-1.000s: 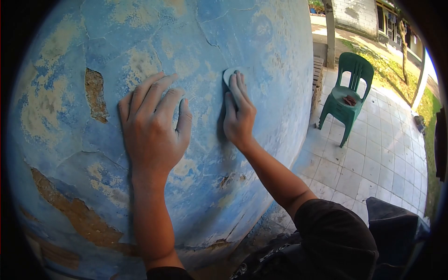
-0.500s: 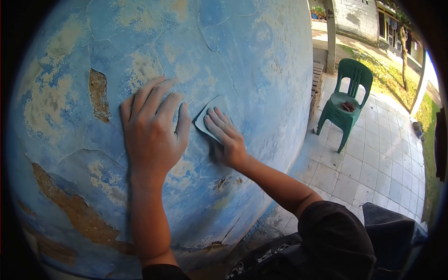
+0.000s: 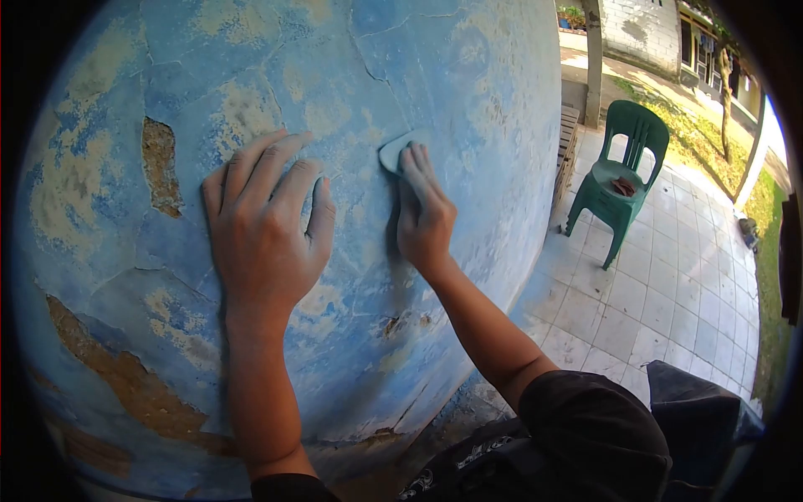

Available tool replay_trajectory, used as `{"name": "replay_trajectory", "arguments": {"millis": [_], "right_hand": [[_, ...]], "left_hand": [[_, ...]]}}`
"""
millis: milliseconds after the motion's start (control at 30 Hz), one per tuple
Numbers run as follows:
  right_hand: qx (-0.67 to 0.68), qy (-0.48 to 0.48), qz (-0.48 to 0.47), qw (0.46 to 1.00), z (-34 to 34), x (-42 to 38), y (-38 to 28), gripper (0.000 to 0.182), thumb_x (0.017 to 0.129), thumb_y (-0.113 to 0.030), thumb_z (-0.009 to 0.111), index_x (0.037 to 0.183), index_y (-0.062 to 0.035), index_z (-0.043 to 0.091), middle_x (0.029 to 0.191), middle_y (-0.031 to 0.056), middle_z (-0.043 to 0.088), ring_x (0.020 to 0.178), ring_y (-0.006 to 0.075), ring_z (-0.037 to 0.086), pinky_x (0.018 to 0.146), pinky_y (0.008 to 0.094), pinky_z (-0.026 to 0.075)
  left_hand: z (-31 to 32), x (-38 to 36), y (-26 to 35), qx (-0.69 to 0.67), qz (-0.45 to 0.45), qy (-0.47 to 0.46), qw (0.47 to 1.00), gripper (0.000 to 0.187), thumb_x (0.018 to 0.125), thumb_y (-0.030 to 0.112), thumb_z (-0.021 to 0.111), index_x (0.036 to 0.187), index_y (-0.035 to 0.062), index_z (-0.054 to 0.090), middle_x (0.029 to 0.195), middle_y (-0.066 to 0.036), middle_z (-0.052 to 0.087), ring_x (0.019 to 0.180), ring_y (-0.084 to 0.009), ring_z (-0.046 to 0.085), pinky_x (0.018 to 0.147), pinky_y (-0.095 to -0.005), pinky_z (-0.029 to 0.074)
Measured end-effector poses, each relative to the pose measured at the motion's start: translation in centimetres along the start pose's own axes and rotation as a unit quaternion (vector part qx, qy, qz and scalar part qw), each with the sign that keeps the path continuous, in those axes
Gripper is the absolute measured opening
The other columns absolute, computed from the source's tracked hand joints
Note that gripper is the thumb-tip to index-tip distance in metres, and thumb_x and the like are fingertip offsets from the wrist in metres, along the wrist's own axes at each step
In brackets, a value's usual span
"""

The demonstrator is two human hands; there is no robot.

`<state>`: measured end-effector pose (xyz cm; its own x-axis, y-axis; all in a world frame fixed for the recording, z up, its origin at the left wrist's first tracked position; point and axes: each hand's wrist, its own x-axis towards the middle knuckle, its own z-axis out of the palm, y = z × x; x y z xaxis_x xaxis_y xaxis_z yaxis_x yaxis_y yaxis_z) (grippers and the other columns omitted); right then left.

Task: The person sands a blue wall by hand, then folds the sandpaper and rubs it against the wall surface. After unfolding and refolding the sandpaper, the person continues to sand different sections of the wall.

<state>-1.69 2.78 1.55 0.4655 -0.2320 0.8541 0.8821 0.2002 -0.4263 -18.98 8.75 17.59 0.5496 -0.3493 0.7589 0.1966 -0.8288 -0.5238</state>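
A blue wall (image 3: 351, 226) with cracked, flaking paint fills the left and middle of the head view. My left hand (image 3: 268, 222) lies against it, fingers spread and dusty, with nothing held. To its right, my right hand (image 3: 427, 205) presses a thin, pale blue-grey sheet (image 3: 395, 152) to the wall. The fingers of that hand are together over the sheet's right part, and its upper left edge shows beyond them. A bare brown patch (image 3: 161, 167) where paint has come off is left of my left hand.
On the right, a green plastic chair (image 3: 620, 192) with small reddish-brown pieces (image 3: 623, 186) on its seat stands on a white tiled floor (image 3: 661, 280). A dark covered object (image 3: 696, 418) is at the lower right. A post (image 3: 593, 67) stands behind the chair.
My right hand and the sheet have moved up and slightly right along the wall. My left hand still rests on the wall, while the view has shifted slightly.
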Motion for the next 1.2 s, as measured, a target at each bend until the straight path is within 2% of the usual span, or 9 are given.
{"name": "replay_trajectory", "arguments": {"millis": [100,300,400,500,633,833,900,1067,1200], "right_hand": [[0.0,0.063,0.107,0.992,0.8,3.6,0.5,0.041,0.102,0.005,0.063,0.143,0.0053,0.066,0.154,0.0291,0.058,0.15,0.0444,0.049,0.124,0.0492,0.042],[0.016,-0.101,-0.091,0.991,0.6,-1.5,-1.9,0.049,0.096,0.007,0.068,0.145,0.0025,0.066,0.155,0.0273,0.058,0.152,0.0439,0.047,0.124,0.0527,0.041],[0.016,0.015,0.028,0.999,0.5,3.2,-0.1,0.044,0.1,0.005,0.066,0.144,0.0039,0.067,0.154,0.0279,0.058,0.152,0.0443,0.047,0.123,0.0509,0.042],[0.0,0.032,0.035,0.999,1.4,3.6,-0.9,0.044,0.102,0.004,0.065,0.146,0.0023,0.065,0.156,0.0272,0.057,0.153,0.0456,0.045,0.124,0.0516,0.04],[-0.003,-0.134,-0.03,0.99,-0.2,-1.5,-3.7,0.048,0.098,0.005,0.069,0.145,-0.0019,0.068,0.158,0.0236,0.057,0.154,0.0427,0.045,0.125,0.0521,0.039],[0.05,0.011,0.041,0.998,1.5,6.6,-2.0,0.043,0.1,0.002,0.068,0.143,0.0015,0.068,0.151,0.027,0.062,0.147,0.0445,0.052,0.121,0.0491,0.045],[-0.014,0.022,-0.024,0.999,2.3,4.2,-3.0,0.044,0.099,0.003,0.067,0.143,0.0011,0.068,0.152,0.0272,0.061,0.148,0.0456,0.051,0.123,0.0512,0.043],[0.032,-0.113,-0.084,0.99,-0.6,-1.2,-0.6,0.053,0.092,0.012,0.067,0.143,-0.0027,0.07,0.152,0.0241,0.062,0.15,0.0426,0.051,0.125,0.0558,0.041],[-0.003,0.022,0.006,1.0,0.8,8.3,0.7,0.039,0.102,0.007,0.061,0.139,0.0047,0.069,0.148,0.03,0.061,0.145,0.0437,0.053,0.118,0.0436,0.049]], "left_hand": [[0.2,-0.2,0.5,0.001,-0.001,0.004,1.0,0.008,0.093,0.015,0.075,0.098,0.0098,0.076,0.129,-0.002,0.075,0.13,-0.0229,0.063,0.106,-0.0457,0.044],[0.1,-0.5,0.2,-0.004,0.012,0.003,1.0,0.009,0.092,0.015,0.075,0.098,0.0092,0.076,0.131,-0.004,0.074,0.132,-0.0228,0.062,0.107,-0.046,0.044],[0.2,-0.5,0.3,-0.007,0.013,0.002,1.0,0.009,0.092,0.015,0.075,0.098,0.009,0.076,0.131,-0.004,0.073,0.132,-0.0233,0.062,0.107,-0.0463,0.044],[0.3,-0.6,0.4,-0.01,0.008,-0.011,1.0,0.01,0.094,0.016,0.075,0.101,0.0096,0.077,0.135,-0.003,0.073,0.134,-0.0245,0.061,0.108,-0.0468,0.044],[0.1,-0.5,0.4,-0.008,0.001,-0.021,1.0,0.012,0.095,0.017,0.076,0.104,0.0102,0.078,0.137,-0.001,0.072,0.134,-0.0255,0.061,0.107,-0.0471,0.044],[0.5,-0.4,0.6,-0.003,0.011,0.001,1.0,0.009,0.092,0.016,0.075,0.098,0.0094,0.076,0.129,-0.004,0.074,0.13,-0.0234,0.063,0.105,-0.0453,0.044],[0.5,-0.5,0.6,-0.005,0.007,0.001,1.0,0.008,0.092,0.016,0.075,0.098,0.0095,0.076,0.129,-0.003,0.074,0.13,-0.0233,0.063,0.105,-0.0451,0.044],[0.5,-0.6,0.6,-0.006,0.01,0.008,1.0,0.007,0.091,0.015,0.075,0.096,0.0097,0.076,0.127,-0.003,0.075,0.129,-0.0229,0.064,0.105,-0.0446,0.045],[0.7,-1.2,0.6,-0.01,0.015,0.004,1.0,0.008,0.092,0.015,0.075,0.097,0.0093,0.077,0.128,-0.003,0.075,0.128,-0.0242,0.064,0.104,-0.0447,0.045]]}}
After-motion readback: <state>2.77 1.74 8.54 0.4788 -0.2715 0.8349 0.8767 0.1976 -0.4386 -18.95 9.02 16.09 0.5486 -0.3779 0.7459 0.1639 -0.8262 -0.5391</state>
